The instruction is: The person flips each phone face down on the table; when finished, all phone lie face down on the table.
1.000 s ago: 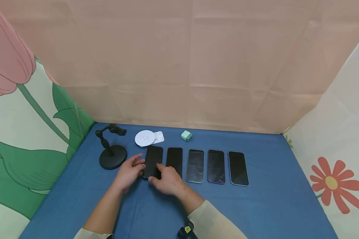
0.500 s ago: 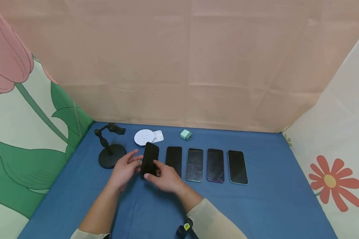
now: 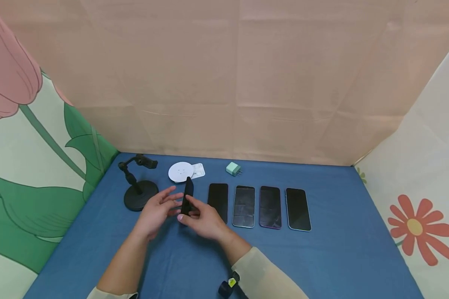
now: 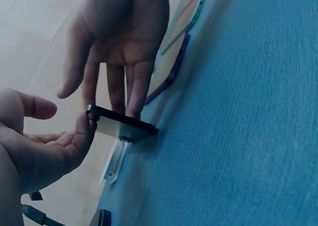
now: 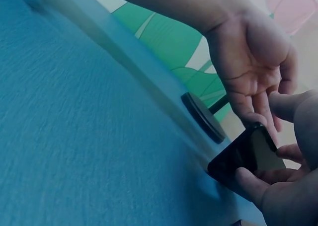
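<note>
A black smartphone (image 3: 188, 190) is tipped up on edge between both hands, so the head view shows it as a narrow dark strip. My right hand (image 3: 207, 222) holds it from the right with its fingers, seen against the phone (image 5: 251, 154) in the right wrist view; its thumb (image 5: 284, 107) stands away from the phone. From the left, my left hand (image 3: 155, 211) touches the phone's edge with outstretched fingertips, its thumb (image 4: 42, 108) apart. A row of dark-screened phones lies flat to the right, the nearest phone (image 3: 218, 201) just beyond my right hand.
A black stand (image 3: 142, 195) with a jointed arm is left of my left hand. Behind the tilted phone lie a white round disc (image 3: 181, 172) and a small white card (image 3: 198, 170). A mint-green charger plug (image 3: 233, 168) sits at the back of the blue cloth-covered table (image 3: 340, 249).
The phone has gone from lying flat to tipped up on edge, its screen turning out of the head view. My right fingers shifted slightly left with it; the left hand moved little.
</note>
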### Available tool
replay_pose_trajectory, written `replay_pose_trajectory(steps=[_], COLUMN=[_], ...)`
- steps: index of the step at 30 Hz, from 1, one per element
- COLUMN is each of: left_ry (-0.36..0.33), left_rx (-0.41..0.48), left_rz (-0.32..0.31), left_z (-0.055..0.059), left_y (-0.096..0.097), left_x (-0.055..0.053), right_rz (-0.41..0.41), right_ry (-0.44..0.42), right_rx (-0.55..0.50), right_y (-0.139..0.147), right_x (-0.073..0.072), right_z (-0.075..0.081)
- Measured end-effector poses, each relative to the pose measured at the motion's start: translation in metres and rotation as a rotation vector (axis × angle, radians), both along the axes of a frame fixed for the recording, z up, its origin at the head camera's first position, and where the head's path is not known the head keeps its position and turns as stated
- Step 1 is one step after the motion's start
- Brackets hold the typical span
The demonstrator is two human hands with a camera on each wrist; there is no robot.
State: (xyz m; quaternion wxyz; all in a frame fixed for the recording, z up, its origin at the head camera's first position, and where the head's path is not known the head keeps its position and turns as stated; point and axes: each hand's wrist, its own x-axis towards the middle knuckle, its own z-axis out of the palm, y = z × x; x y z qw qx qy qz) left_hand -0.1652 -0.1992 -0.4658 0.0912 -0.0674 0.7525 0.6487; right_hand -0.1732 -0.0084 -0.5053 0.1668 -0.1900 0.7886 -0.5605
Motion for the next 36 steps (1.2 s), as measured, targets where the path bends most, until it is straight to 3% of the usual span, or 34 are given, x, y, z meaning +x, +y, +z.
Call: replay_pose_trajectory(steps=[11, 20, 29, 36], left_ry=[-0.008, -0.033, -0.093, -0.139], left_rx=[0.090, 0.097, 0.006, -0.005], left_rz=[-0.044, -0.088, -0.111, -0.116], left_z=[-0.006, -0.013, -0.027, -0.033], left_y=[0.001, 0.003, 0.003, 0.004], left_x=[-0.002, -0.004, -0.010, -0.012], right_rz=[-0.049, -0.112, -0.159, -0.203], right_ry=[-0.009, -0.011, -0.055, -0.036], right_rx=[-0.056, -0.070, -0.087, -0.069], right_y=[0.002, 0.005, 0.010, 0.013], right_x=[-0.001, -0.001, 0.000, -0.001], right_z=[0.003, 0.003, 0.006, 0.003])
